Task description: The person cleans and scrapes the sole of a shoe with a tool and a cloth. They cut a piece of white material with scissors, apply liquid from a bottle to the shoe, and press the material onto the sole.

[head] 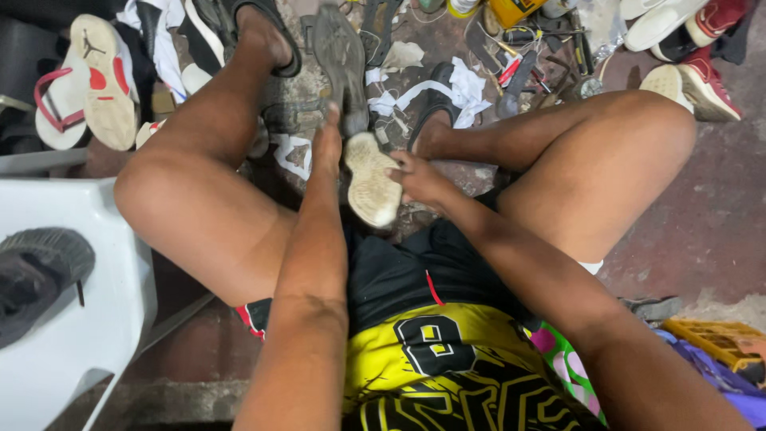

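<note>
Rough concrete floor [702, 223], stained and dusty, carries a shoe-repair clutter around a seated person whose knees are spread wide. Between the knees a worn shoe [355, 120] stands sole-up on what looks like a metal last; its pale heel end [372, 190] faces the person and the darker forefoot points away. The left hand [326, 144] lies flat along the shoe's left edge, fingers pressed together and stretched forward, steadying it. The right hand [416, 177] meets the heel from the right with fingers curled against the sole's rim; whether it pinches a small tool or only the rubber cannot be told. Judged from this, the sole is being pressed or worked at the heel, and it would go best with the left hand kept firm so the shoe does not twist on its stand, while pressure moves evenly along the edge. Scraps of white cloth [463, 88] and hand tools [519, 72] lie just beyond the shoe, near enough to snag a sleeve or elbow. A white plastic chair [80, 335] with a dark sole [36, 275] on it stands at the left, sandals [80, 80] and sneakers [694, 56] crowd the far edges, and a yellow crate [722, 339] sits at the right.
</note>
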